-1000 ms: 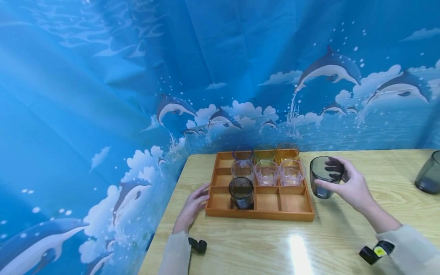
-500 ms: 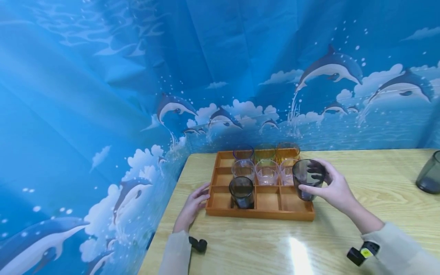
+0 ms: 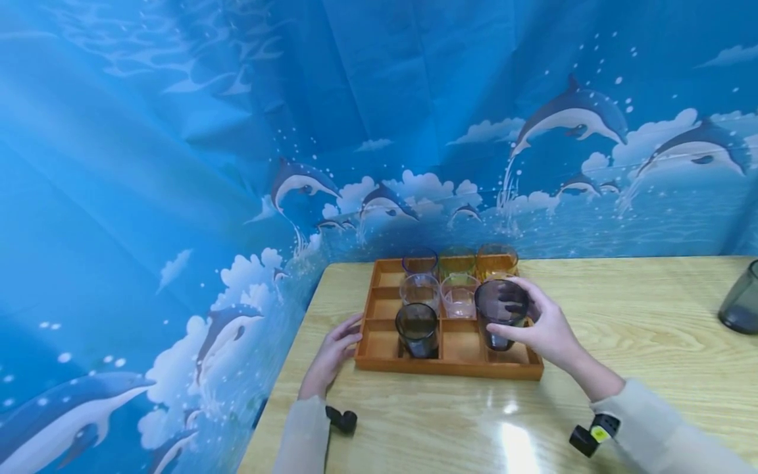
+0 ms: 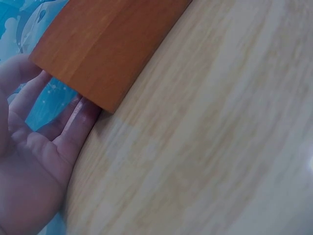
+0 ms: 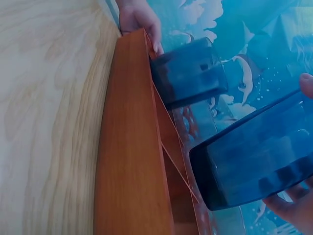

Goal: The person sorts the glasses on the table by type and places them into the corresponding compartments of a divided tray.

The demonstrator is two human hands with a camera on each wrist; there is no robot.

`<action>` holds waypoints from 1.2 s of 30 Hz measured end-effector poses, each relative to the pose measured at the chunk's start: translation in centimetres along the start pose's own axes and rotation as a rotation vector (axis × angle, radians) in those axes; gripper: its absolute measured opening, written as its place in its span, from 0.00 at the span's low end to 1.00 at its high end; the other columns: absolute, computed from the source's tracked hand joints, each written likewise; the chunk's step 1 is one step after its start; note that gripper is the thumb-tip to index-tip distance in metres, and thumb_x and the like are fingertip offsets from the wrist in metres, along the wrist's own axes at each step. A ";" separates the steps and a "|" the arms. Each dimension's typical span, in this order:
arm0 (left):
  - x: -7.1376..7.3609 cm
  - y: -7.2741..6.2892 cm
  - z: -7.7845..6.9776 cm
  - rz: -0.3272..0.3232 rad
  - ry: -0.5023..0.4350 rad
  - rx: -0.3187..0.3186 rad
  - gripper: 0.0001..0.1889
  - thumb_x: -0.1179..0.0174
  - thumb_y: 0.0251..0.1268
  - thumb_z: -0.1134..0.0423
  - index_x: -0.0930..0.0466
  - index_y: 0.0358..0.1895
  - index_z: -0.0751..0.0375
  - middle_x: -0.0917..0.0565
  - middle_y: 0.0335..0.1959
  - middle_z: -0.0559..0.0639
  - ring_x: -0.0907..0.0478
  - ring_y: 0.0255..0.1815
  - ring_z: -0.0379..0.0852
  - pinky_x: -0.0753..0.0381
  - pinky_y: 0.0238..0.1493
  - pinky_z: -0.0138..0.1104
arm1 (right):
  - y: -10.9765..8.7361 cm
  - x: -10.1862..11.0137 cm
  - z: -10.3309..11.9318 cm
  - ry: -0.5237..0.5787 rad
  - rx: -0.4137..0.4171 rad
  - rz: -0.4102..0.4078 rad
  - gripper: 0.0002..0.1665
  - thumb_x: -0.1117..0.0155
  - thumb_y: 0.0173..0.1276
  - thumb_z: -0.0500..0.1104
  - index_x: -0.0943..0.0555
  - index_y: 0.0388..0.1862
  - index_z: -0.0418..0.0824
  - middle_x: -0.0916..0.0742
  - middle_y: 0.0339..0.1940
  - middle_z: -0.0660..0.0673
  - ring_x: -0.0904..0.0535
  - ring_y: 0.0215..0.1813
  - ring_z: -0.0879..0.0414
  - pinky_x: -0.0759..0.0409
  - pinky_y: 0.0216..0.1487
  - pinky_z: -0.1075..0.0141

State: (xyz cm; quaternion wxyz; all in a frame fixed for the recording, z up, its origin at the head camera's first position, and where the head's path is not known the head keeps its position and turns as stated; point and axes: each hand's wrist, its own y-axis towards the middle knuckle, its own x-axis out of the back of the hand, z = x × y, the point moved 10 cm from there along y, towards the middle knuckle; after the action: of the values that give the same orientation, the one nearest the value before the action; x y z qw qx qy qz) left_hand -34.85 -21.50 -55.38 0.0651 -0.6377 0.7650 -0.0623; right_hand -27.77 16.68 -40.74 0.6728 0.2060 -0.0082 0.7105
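Note:
My right hand (image 3: 547, 329) grips a dark smoky glass (image 3: 501, 313) and holds it just above the front right compartment of the wooden tray (image 3: 450, 365). The right wrist view shows this glass (image 5: 254, 156) hanging clear of the tray's front wall (image 5: 132, 161). A second dark glass (image 3: 417, 329) stands in the front row, second compartment from the left. Clear, pinkish, green and amber glasses fill the rows behind. My left hand (image 3: 331, 355) rests with straight fingers against the tray's left front corner (image 4: 98, 93).
The tray sits at the left end of a light wooden table (image 3: 651, 329). Another dark glass (image 3: 740, 299) stands at the far right edge of the view. A blue dolphin-print curtain (image 3: 177, 164) hangs behind and to the left.
My right hand has carried the dark glass leftward from the table beside the tray to over the front right compartment. The left hand has stayed at the tray's corner.

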 end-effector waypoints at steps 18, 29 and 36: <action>-0.1 -0.1 -0.3 0.007 -0.003 0.003 0.27 0.42 0.63 0.62 0.34 0.66 0.52 0.33 0.64 0.54 0.36 0.62 0.50 0.30 0.51 0.41 | 1.0 -4.2 -0.8 0.079 -0.010 0.017 0.50 0.23 0.47 0.47 0.37 0.68 0.48 0.27 0.61 0.45 0.27 0.56 0.48 0.24 0.48 0.66; 0.1 0.1 0.0 -0.006 -0.018 -0.006 0.26 0.42 0.62 0.63 0.32 0.65 0.53 0.32 0.63 0.54 0.36 0.62 0.50 0.29 0.51 0.41 | 1.1 -5.3 -2.3 0.041 0.002 -0.010 0.49 0.23 0.47 0.46 0.36 0.67 0.45 0.25 0.59 0.43 0.27 0.56 0.49 0.27 0.50 0.69; -0.1 0.1 -0.1 0.006 -0.018 -0.014 0.26 0.43 0.63 0.63 0.33 0.66 0.53 0.32 0.64 0.55 0.36 0.62 0.51 0.30 0.53 0.43 | 0.9 -5.9 -2.9 0.067 0.028 -0.017 0.49 0.21 0.44 0.45 0.35 0.65 0.42 0.25 0.57 0.42 0.26 0.54 0.47 0.26 0.49 0.67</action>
State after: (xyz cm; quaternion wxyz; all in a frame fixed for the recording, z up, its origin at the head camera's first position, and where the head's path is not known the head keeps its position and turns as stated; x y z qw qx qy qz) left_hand -34.95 -21.40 -55.25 0.0677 -0.6364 0.7667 -0.0513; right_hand -29.38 11.84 -44.96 0.6757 0.1915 0.0257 0.7114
